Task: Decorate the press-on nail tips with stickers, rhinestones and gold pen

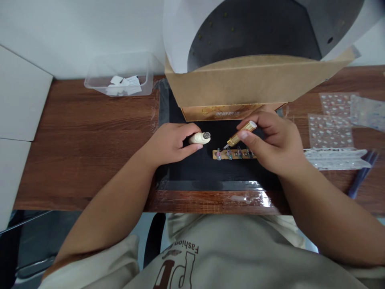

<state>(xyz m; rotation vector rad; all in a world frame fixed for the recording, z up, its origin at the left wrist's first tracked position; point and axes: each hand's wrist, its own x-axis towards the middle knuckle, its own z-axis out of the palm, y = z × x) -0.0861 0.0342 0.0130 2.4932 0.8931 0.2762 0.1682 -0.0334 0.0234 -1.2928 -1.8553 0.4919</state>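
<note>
Brush over the nail strip
Right hand (275, 142) pinches a gold brush (240, 135), tip at the nail strip (233, 154) (on the black mat (192, 172)); at nine o'clock, left hand (170, 142) grips a cream bottle (199, 138).

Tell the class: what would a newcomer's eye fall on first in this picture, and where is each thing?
At the centre, on a black mat, the right hand holds a gold-capped brush over a small strip of painted nail tips. Beside it the left hand grips a small cream bottle. Behind them a big cardboard box stands at the far edge of the wooden table.
</note>
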